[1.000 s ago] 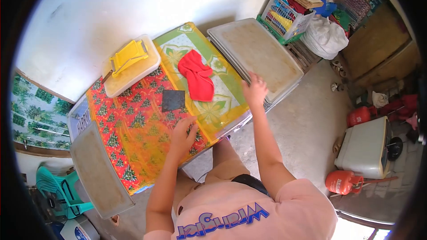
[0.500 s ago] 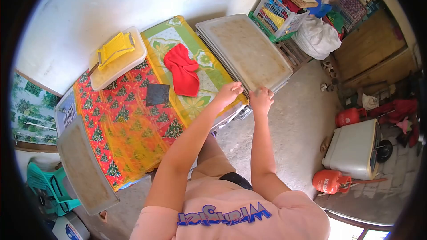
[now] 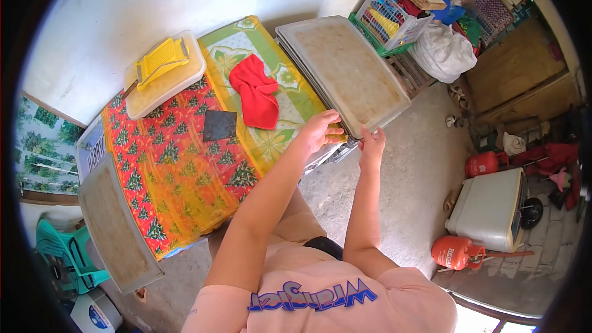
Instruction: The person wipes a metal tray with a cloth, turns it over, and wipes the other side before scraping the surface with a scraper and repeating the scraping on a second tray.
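Observation:
A stack of flat, framed trays lies at the right end of the table, its top tray (image 3: 351,68) pale brown and translucent. At the near edge of that tray, my right hand (image 3: 372,147) has its fingertips pinched on the rim. My left hand (image 3: 319,131) is beside the stack's near left corner, fingers apart, over the table's edge. Left of the stack, a crumpled red cloth (image 3: 256,92) rests on the green-patterned tablecloth (image 3: 277,151). A dark square piece (image 3: 219,125) sits on the red tree-patterned cloth (image 3: 179,166).
At the back left, a yellow slicer (image 3: 161,61) rests on a white container (image 3: 196,65). Another flat tray (image 3: 117,228) projects from the table's left end. A crate (image 3: 391,21) and white sack (image 3: 443,52) stand at the upper right, a red gas cylinder (image 3: 453,253) at the lower right.
My left hand has moved right from above the red cloth to the stack's corner, and its fingers have spread since half a second ago. My right hand has come down to the top tray's near edge.

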`<state>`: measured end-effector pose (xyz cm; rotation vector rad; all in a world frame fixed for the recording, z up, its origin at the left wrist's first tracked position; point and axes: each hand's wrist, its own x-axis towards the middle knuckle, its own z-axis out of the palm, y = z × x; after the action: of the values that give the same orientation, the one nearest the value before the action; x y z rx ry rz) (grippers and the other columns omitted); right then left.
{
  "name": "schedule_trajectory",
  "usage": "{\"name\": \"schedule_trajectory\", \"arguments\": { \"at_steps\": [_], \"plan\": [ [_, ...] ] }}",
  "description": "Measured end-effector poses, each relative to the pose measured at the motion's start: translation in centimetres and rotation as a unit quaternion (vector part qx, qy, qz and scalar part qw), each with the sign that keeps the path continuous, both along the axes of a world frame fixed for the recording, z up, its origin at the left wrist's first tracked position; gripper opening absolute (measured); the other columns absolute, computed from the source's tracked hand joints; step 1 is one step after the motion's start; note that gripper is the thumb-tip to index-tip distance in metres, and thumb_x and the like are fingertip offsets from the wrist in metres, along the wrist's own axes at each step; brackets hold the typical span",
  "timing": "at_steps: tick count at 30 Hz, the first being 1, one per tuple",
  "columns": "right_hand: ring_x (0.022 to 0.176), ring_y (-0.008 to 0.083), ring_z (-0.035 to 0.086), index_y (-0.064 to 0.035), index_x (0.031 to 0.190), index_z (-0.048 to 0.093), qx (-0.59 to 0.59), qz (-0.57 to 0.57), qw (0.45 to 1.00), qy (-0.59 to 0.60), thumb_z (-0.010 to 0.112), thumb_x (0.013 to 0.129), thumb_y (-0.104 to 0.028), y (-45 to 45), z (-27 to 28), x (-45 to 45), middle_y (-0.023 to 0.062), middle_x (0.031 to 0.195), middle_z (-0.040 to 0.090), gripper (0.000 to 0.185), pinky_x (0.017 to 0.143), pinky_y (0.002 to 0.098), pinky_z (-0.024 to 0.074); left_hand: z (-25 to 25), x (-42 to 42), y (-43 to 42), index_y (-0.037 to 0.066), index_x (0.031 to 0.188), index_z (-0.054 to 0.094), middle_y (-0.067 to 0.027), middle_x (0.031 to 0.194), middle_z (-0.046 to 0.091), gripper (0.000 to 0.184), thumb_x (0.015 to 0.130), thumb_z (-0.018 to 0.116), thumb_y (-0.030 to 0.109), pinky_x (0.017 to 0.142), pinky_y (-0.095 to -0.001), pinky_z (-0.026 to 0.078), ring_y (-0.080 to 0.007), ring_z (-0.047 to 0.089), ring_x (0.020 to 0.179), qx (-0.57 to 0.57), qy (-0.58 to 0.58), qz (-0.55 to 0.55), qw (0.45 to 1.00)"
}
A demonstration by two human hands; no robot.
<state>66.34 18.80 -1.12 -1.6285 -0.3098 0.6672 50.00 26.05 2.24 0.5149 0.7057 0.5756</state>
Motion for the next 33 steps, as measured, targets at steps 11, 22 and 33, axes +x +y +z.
{"name": "schedule_trajectory", "arguments": {
  "at_steps": [11, 22, 33],
  "plan": [
    [0.08, 0.0127, 0.065, -0.0031, 0.113, 0.057, -0.012, 0.388, 0.9, 0.199, 0.057, 0.098, -0.02, -5.2, 7.7, -9.0, 0.0071, 0.1, 0.068, 0.023, 0.071, 0.0288, 0.0534, 1.3, -2.8, 0.4, 0.004, 0.129, 0.047, -0.0104, 0.117, 0.059, 0.042, 0.09, 0.061, 0.01, 0.088, -0.0424, 0.052, -0.0239, 0.061, 0.106, 0.085, -0.052, 0.227, 0.969],
    [0.129, 0.0274, 0.044, -0.0036, 0.146, 0.034, -0.064, 0.23, 0.904, -0.355, 0.064, 0.092, -0.034, -5.4, 7.6, -5.8, 0.0216, 0.143, 0.043, 0.068, 0.108, 0.0388, 0.033, 2.9, -24.0, -9.7, 0.001, 0.14, 0.044, -0.0094, 0.124, 0.061, 0.052, 0.093, 0.061, 0.014, 0.09, -0.0309, 0.051, -0.0172, 0.063, 0.105, 0.149, 0.059, 0.222, 0.962],
    [0.101, 0.0139, 0.058, 0.0052, 0.129, 0.052, 0.061, 0.461, 0.872, 0.154, 0.05, 0.099, -0.017, -2.2, 2.9, -18.3, 0.0083, 0.116, 0.063, 0.037, 0.091, 0.0269, 0.0439, 0.7, -39.4, -24.8, 0.001, 0.138, 0.046, -0.0073, 0.123, 0.061, 0.051, 0.096, 0.06, 0.026, 0.092, -0.0316, 0.049, -0.0162, 0.061, 0.107, 0.156, 0.185, 0.365, 0.899]
  ]
}}
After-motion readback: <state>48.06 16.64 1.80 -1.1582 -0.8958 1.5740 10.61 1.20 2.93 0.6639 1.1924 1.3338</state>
